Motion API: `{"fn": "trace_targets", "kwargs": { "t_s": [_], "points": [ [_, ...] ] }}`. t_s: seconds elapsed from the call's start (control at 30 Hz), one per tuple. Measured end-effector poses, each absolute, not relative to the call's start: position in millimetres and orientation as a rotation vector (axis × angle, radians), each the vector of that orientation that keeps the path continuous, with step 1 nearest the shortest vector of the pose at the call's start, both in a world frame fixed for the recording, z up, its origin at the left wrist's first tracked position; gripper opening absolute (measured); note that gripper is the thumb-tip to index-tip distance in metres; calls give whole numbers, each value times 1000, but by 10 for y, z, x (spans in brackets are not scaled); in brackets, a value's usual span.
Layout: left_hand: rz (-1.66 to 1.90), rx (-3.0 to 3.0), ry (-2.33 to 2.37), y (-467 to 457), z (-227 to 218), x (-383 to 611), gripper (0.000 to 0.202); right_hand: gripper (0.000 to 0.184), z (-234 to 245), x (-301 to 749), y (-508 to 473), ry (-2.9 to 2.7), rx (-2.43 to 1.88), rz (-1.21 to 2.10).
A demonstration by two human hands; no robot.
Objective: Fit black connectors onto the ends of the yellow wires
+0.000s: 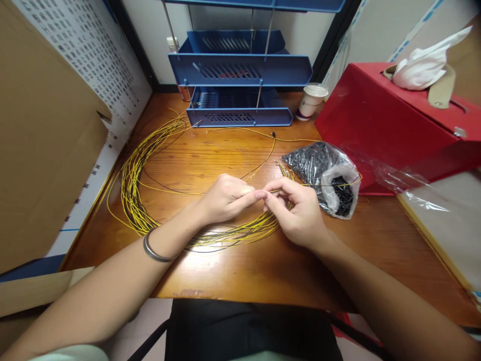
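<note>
My left hand (230,201) and my right hand (296,213) meet over the middle of the table, thumbs and forefingers pinched together on a thin yellow-and-black wire (180,192). One stretch of it runs off to the left of my left hand, another out to the right past my right hand. Whatever sits right between the fingertips is hidden. Beneath both hands lies a large loose coil of yellow and black wires (130,183), with bare-looking ends bunched beside my right hand. A clear plastic bag of small black parts (313,160) lies open-mouthed to the right.
At the back stands a blue tiered file tray (240,118), with a paper cup (311,103) beside it. A red tissue box (376,110) takes up the right rear. Cardboard (45,130) rises at the left. A loose wire with a black tip (273,135) lies behind my hands.
</note>
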State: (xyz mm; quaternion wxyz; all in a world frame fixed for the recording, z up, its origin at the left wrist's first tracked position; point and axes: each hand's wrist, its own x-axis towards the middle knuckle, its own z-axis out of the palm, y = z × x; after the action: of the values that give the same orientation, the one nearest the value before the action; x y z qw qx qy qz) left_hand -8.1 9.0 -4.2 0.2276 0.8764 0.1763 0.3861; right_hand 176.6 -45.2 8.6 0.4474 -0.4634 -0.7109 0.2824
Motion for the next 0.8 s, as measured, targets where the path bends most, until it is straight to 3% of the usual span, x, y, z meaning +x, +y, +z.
{"fn": "trace_targets", "kwargs": {
  "t_s": [0.2, 0.47, 0.8],
  "points": [
    [1010, 2416, 518, 86, -57, -92, 59, 14, 82, 1765, -447, -1767, -1131, 643],
    [980, 2393, 629, 44, -35, -102, 43, 10, 70, 1771, -443, -1731, -1118, 660],
    [1046, 2419, 542, 68, -29, -87, 54, 13, 67, 1766, -447, -1765, -1101, 660]
  ]
}}
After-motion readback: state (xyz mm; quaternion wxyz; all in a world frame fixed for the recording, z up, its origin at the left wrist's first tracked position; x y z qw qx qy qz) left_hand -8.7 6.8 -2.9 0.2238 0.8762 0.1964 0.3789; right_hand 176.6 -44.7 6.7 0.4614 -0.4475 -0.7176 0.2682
